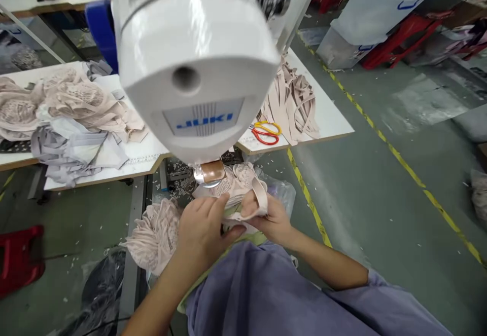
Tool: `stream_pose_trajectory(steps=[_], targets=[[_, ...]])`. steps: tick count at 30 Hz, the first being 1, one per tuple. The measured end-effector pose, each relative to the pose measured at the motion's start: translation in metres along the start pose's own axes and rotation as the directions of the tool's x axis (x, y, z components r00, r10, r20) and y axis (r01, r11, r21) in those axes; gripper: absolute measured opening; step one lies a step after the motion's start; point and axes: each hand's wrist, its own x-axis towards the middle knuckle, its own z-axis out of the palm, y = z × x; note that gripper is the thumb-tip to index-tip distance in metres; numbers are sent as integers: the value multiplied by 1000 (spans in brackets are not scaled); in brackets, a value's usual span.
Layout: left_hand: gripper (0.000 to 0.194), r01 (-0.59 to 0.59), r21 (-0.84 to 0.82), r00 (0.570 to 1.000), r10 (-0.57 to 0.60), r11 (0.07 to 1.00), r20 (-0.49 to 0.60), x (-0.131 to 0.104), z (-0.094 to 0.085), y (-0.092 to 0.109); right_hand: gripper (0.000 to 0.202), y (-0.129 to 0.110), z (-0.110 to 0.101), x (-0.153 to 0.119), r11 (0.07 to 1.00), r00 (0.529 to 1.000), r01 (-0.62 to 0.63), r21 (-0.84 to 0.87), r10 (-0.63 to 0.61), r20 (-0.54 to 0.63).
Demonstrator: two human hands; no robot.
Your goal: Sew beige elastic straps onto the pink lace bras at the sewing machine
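Note:
A beige lace garment (239, 179) lies just below the needle area of a white sewing machine (198, 37). My right hand (268, 215) is closed on a beige strap (260, 196) that loops up over its fingers. My left hand (205, 219) is at the garment's near left edge, thumb pointing right and fingers bent toward the cloth; its fingertips are partly hidden, and its grip cannot be made out. A bunch of beige lace pieces (158, 234) hangs left of my left hand.
Beige and grey pieces (79, 143) lie on the left tabletop. Red-and-yellow scissors (267, 132) and beige straps (294, 103) rest on the right one. Red stools and plastic bins (380, 6) stand at the back right.

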Motion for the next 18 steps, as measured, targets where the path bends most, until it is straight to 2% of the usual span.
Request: stream_pose_trajectory(steps=[2, 3, 4, 6, 8, 10, 12, 16, 18], targets=[[11, -58, 43, 998, 58, 997, -1, -6, 9, 2, 19, 0, 0, -16, 986, 995, 71, -154, -59, 86], [10, -84, 63, 996, 86, 994, -28, -8, 12, 2, 19, -1, -1, -21, 972, 991, 89, -216, -64, 121], [18, -107, 84, 992, 112, 991, -65, -10, 13, 1, 18, -1, -1, -25, 954, 987, 114, -277, -76, 144], [24, -135, 123, 979, 152, 983, -137, -13, 12, -2, 10, -1, -3, -28, 895, 966, 243, -375, -187, 180], [24, -143, 143, 972, 166, 979, -168, -15, 9, -3, 6, -1, -5, -27, 795, 902, 431, -426, -373, 215], [23, -138, 144, 972, 162, 980, -169, -16, 6, -3, 12, 0, -6, -25, 711, 837, 547, -442, -481, 261], [22, -138, 142, 972, 162, 980, -172, -17, 5, -2, 14, 1, -5, -24, 680, 816, 578, -451, -484, 315], [20, -145, 140, 967, 170, 979, -190, -15, 8, -4, 12, 3, -3, -27, 702, 840, 539, -465, -409, 356], [19, -90, 105, 983, 105, 990, -152, -15, 7, -4, 9, 8, -6, -26, 726, 848, 525, -444, -402, 346]])
